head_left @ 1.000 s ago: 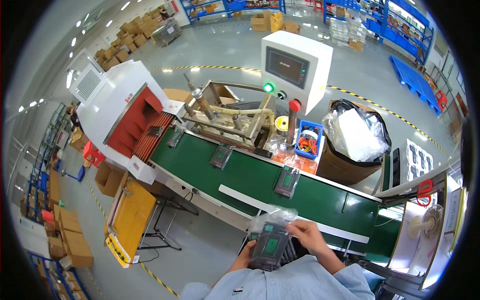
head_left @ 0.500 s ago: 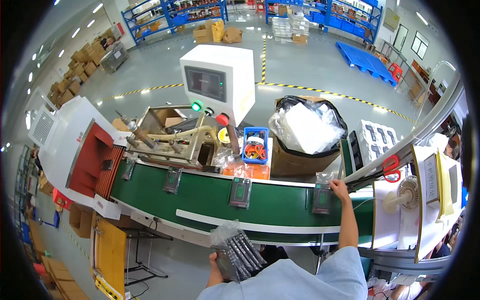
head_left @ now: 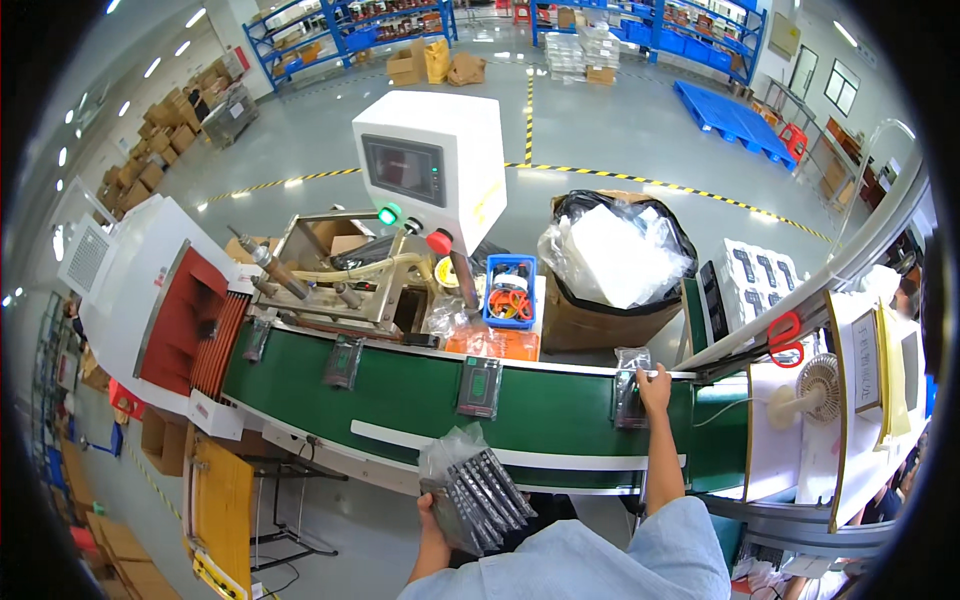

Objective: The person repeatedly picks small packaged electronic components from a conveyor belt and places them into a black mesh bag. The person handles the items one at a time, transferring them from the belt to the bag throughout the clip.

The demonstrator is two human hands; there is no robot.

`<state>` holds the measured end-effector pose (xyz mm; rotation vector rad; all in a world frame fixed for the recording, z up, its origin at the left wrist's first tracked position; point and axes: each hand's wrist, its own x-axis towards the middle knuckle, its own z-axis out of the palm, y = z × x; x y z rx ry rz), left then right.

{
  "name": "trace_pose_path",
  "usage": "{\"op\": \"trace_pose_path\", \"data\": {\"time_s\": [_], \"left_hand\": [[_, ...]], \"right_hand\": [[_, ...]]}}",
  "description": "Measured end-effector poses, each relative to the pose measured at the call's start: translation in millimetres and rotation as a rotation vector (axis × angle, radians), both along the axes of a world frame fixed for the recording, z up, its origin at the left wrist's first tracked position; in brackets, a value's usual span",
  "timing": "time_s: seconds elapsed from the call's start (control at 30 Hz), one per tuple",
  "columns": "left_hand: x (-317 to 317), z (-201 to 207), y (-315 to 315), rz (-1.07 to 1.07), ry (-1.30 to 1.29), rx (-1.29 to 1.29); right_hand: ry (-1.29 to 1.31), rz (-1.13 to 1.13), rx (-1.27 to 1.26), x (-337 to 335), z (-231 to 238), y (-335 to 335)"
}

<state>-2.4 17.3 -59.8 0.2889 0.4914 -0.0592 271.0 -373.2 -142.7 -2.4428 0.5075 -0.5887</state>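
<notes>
Belt (head_left: pixel 410 392), broad and green, runs across my front to the white tunnel (head_left: pixel 130 275) at its left end. What has changed is its right part: a second ago my right hand was on the stack in front of me, and now that arm is stretched out over the green, with a fourth pack lying there. So the row is one longer, each pack well apart from the next.

The stack (head_left: pixel 487 503) stands tilted on my side of the belt, its thin dark boxes leaning side by side in glossy clear film, a loose, crumpled flap of it at the upper left. My left hand (head_left: pixel 429 525) is closed firmly around its left side.

Out on the belt, the new pack (head_left: pixel 629 408) lies flat, dark under shiny film, its loose end toward the far edge. My right hand (head_left: pixel 655 390) touches its right side, fingers bent and nearly together; I cannot tell whether they pinch the film or only rest there. A green label (head_left: pixel 481 378) shows on its neighbour (head_left: pixel 479 401).
</notes>
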Motion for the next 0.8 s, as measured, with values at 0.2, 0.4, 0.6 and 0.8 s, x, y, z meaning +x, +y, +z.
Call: {"op": "trace_pose_path", "data": {"time_s": [0.2,0.4,0.6,0.8], "left_hand": [[-5.6,-23.6,15.7,0.038,0.017,0.092],[-5.7,-11.9,12.6,-0.029,0.023,0.053],[-28.5,-11.0,26.4,-0.047,-0.001,0.004],[-47.1,-7.5,39.8,-0.031,-0.025,-0.018]], "right_hand": [[0.664,0.683,0.674,-58.4,108.3,115.9],[0.685,1.305,0.725,-114.0,160.0,208.8],[0.594,1.319,0.465,-118.8,163.3,239.6],[0.252,1.162,0.577,-119.5,178.0,279.8]]}}
